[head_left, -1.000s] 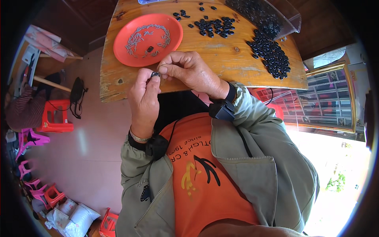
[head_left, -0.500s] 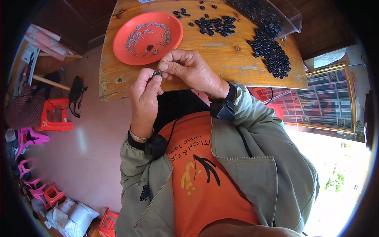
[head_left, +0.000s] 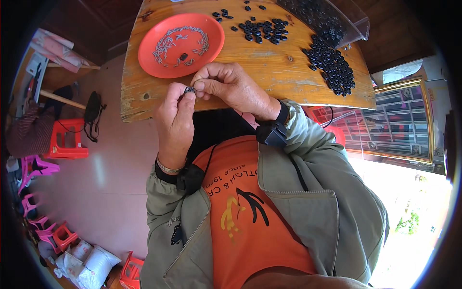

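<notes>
My left hand (head_left: 174, 115) pinches a small black oval piece (head_left: 189, 90) between thumb and forefinger, just off the table's near edge. Close against it, my right hand (head_left: 231, 88) is closed, thumb and forefinger pressed together at the piece; whatever they hold is too small to make out. Right behind both hands stands a red plastic plate (head_left: 147, 58). On it lie many thin silvery pins (head_left: 166, 43), mostly in a ring, and one dark piece (head_left: 184, 57).
On the wooden table (head_left: 288, 86) are a loose group of black oval pieces (head_left: 260, 31), a larger heap (head_left: 332, 67) and a tipped clear bin (head_left: 332, 19) with more. Red stools (head_left: 70, 139) stand on the floor at left, where another person's striped sleeve (head_left: 31, 130) shows.
Both hands keep nearly the same pose over the table edge. The left hand and the black piece have shifted very slightly; the plate and heaps look the same.
</notes>
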{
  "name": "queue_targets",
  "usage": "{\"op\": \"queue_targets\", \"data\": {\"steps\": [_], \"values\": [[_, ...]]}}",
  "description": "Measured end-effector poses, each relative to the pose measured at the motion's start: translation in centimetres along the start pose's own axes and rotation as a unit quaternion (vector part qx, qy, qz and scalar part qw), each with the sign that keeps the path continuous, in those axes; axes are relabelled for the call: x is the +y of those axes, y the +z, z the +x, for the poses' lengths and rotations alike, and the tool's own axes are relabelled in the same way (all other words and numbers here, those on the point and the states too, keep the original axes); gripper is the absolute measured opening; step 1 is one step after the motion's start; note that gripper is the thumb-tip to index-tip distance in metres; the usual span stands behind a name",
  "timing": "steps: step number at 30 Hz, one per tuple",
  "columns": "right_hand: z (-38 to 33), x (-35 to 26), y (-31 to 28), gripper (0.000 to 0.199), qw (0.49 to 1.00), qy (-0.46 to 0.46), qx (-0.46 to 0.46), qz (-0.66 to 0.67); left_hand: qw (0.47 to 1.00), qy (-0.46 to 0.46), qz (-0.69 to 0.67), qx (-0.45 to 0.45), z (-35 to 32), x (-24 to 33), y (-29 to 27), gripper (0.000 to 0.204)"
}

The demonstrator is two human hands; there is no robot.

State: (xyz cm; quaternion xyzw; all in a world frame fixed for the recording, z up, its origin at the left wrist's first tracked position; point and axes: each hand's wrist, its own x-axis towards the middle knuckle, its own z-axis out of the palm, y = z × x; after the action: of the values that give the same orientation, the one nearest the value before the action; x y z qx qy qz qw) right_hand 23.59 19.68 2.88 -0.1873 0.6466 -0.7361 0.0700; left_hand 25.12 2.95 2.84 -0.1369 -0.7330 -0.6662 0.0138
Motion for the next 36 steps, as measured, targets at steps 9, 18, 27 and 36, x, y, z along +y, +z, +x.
{"op": "queue_targets", "data": {"steps": [9, 18, 27, 36], "values": [[0.0, -0.3, -0.2, 0.014, 1.000, 0.003, -0.006, -0.005, 0.994, 0.046, 0.094, 0.037, -0.2, 0.5, -0.2, 0.009], [-0.3, -0.9, 0.0, 0.010, 0.998, 0.022, -0.014, -0.056, 0.991, 0.066, 0.114, 0.020, -0.2, 0.2, -0.2, 0.008], [-0.1, -1.6, -0.5, 0.008, 0.933, -0.146, -0.006, -0.329, 0.987, 0.060, 0.147, -0.013, -0.2, 0.3, -0.3, 0.009], [0.0, -2.3, -0.7, 0.008, 0.906, -0.165, -0.006, -0.391, 0.996, 0.052, 0.071, -0.016, -0.3, -0.4, 0.2, 0.012]]}}
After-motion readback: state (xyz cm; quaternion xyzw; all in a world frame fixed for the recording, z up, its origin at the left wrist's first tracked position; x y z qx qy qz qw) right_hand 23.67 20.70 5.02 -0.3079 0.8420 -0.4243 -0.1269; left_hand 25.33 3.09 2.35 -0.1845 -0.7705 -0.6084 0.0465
